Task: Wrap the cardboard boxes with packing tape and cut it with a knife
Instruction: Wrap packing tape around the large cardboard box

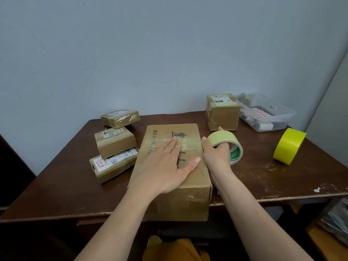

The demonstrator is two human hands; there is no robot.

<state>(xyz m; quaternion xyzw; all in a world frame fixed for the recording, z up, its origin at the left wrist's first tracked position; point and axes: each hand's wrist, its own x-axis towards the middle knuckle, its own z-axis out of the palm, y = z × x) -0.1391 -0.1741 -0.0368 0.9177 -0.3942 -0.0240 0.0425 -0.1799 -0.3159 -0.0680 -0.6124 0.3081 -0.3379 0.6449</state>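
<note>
A large cardboard box (175, 196) with black printed characters lies in the middle of the brown table (263, 178), its near end at the table's front edge. My left hand (169, 162) presses flat on the box top with straight fingers, over a strip of clear tape. My right hand (216, 153) holds a pale yellow tape roll (226, 142) beside the box's right edge, with fingers through its core. No knife is clearly in view.
Three smaller taped boxes (114, 142) are stacked at the left. Another box (223, 113) stands at the back right beside a clear plastic bin (267, 113) of supplies. A bright yellow tape roll (289, 146) stands on edge at the right.
</note>
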